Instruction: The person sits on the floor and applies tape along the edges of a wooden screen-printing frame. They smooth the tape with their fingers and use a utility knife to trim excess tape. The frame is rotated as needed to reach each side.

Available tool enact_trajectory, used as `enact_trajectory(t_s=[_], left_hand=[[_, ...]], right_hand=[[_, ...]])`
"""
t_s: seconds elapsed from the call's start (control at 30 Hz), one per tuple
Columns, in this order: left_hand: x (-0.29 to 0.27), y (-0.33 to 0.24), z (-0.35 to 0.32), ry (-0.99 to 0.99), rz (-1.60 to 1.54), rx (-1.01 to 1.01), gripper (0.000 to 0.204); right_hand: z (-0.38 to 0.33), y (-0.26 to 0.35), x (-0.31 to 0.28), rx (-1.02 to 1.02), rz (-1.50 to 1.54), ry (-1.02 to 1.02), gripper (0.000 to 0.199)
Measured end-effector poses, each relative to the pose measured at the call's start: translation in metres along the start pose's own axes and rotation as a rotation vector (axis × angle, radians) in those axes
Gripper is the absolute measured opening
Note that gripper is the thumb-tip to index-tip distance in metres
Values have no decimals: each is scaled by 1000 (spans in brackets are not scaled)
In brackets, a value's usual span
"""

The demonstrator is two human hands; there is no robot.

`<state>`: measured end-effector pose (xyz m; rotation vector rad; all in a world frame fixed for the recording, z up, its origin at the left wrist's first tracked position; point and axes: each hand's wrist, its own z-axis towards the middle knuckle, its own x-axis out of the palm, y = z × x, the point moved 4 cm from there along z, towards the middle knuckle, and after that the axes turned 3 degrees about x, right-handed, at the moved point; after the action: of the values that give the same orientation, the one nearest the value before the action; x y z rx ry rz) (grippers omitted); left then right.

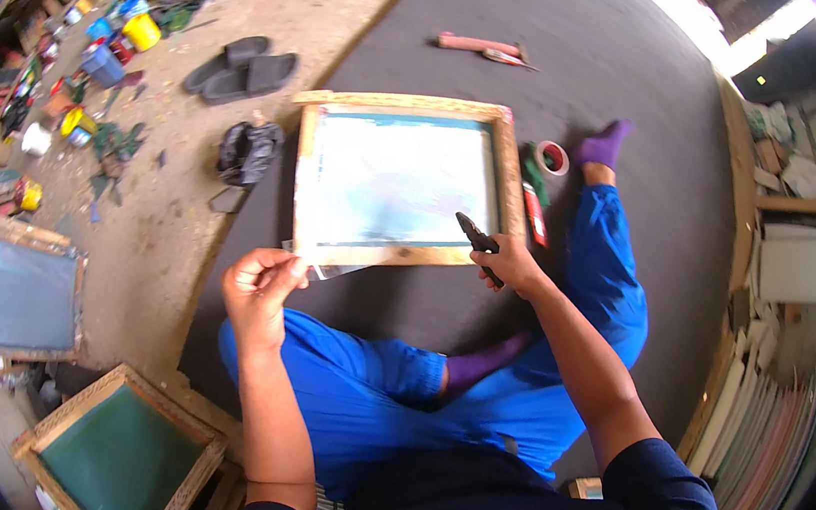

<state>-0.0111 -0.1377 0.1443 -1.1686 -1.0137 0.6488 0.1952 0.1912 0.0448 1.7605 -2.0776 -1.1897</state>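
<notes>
A wooden screen frame lies on the dark surface in front of my crossed legs, its stretched mesh whitish with a teal border. My right hand grips dark pliers by the handles. Their jaws point up and to the left, over the frame's near right corner. At the near left corner, my left hand is closed in a pinch, fingertips close to the wood. What those fingers hold, if anything, is too small to make out. A thin clear sheet shows from beneath the frame's near edge.
Right of the frame are a tape roll and a red-and-white tube-like item. Farther off lies a pinkish-red bar-shaped object. Black sandals and a black plastic bag sit left. A green screen leans lower left.
</notes>
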Motion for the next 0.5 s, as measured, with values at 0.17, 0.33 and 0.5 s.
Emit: enact_trajectory(t_s=[0.17,0.33,0.5], left_hand=[[-48,-2,0,-138,144,-27,6],[-81,11,-12,-206,189,-72,7],[-88,16,-10,-228,185,-103,7]], right_hand=[[50,103,65,-183,-191,149,29],[112,208,143,-313,-462,247,36],[174,264,216,-257,-283,374,44]])
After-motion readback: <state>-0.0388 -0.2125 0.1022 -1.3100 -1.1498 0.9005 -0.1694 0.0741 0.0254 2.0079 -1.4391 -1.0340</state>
